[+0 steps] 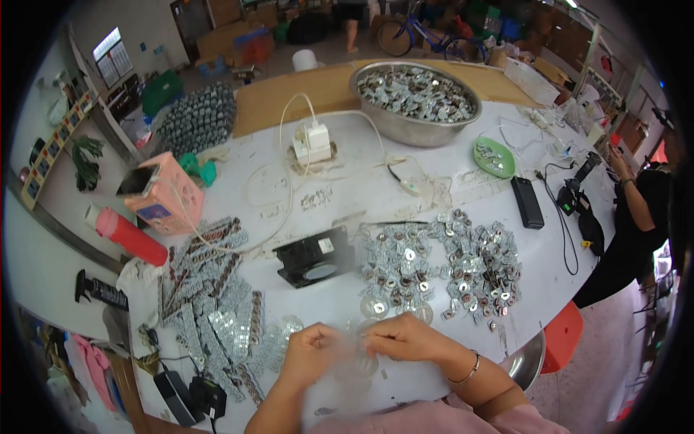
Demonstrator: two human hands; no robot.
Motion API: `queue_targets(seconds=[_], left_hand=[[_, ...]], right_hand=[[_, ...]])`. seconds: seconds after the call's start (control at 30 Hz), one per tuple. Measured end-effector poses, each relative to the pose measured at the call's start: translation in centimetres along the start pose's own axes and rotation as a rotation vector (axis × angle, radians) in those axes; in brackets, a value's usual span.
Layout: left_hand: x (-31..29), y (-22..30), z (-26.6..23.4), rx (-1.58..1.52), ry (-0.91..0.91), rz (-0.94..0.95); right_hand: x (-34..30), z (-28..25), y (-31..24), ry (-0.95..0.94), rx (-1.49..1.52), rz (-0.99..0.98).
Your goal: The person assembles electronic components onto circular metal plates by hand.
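My left hand (311, 353) and my right hand (407, 337) work close together over the near edge of the white table (347, 184). The fingertips of both are pinched, and motion blur hides whatever is between them. Right beyond my right hand lies a loose pile of small silvery metal parts (396, 264), some with round brown pieces. A second such pile (483, 267) spreads to its right. Left of my left hand, strips of joined grey parts (206, 311) lie heaped. A black holder (316, 258) with a round disc stands between the heaps.
A large metal basin (426, 137) full of small parts stands at the back. Nearby are a green dish (494, 158), a black power bank (527, 202), a white plug adapter (313, 141) with cables, a pink box (173, 192) and a red bottle (134, 237). Another person (643, 210) sits at right.
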State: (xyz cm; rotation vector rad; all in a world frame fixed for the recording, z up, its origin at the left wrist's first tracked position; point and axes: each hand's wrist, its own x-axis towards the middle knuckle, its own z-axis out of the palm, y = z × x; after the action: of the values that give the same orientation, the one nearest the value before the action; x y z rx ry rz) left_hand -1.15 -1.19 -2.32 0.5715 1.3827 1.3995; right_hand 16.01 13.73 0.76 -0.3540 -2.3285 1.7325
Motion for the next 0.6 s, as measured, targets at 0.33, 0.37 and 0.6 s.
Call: queue_targets(seconds=[0.33, 0.37, 0.6], left_hand=[[0.6, 0.7, 1.4, -0.294, -0.085, 0.045], [0.6, 0.6, 1.7, -0.301, -0.079, 0.036], [0.1, 0.3, 2.2, 0.390, 0.133, 0.595]], right_hand=[[0.6, 1.0, 0.2, 0.072, 0.717, 0.398], [0.7, 1.0, 0.3, 0.155, 0.655, 0.387], [0.6, 1.9, 0.5, 0.254, 0.079, 0.224]])
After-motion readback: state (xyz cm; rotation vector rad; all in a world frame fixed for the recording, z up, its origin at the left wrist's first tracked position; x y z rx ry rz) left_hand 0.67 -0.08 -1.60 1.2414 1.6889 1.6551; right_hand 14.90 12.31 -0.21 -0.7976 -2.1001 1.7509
